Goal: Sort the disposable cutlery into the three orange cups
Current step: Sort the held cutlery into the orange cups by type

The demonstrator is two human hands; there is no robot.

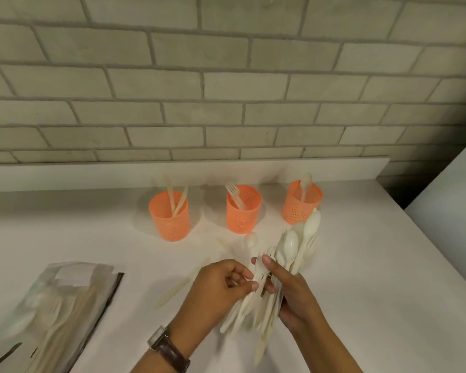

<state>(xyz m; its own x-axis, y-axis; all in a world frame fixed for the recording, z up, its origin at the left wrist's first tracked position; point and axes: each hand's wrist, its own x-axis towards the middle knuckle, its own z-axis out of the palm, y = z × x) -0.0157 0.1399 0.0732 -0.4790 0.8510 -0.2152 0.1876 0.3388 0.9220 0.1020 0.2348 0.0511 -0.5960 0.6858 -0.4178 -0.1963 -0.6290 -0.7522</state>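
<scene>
Head view. Clasped in the right hand (pixel 293 294), fingers curled round the handles and thumb laid up the front: a mixed bundle of cutlery (pixel 291 246), held over the near middle of the white table (pixel 361 265), just short of the cups. Fanned at the top, probably to tell the heads apart. Pinched between thumb and fingertips of the left hand (pixel 226 281): a single piece (pixel 262 267) at the fan's left edge, seemingly a fork though blurred, likely being teased free for the middle cup.

Set in a row along the far side, apart from one another and within easy reach, one kind each: left cup (pixel 170 219) with two knives (pixel 176 200), middle cup (pixel 243 211) with a standing fork (pixel 234 195), right cup (pixel 300 204) with a standing spoon (pixel 306 184). Lying on the table: a loose knife (pixel 172 294) left of the hands, a loose spoon (pixel 251 239) between bundle and middle cup. At near left, a clear bag (pixel 65 305) with more pieces inside.

Pale cream, thin, glossy plastic; spoon bowls uppermost, fork tines lower, handles splayed below the grip.
</scene>
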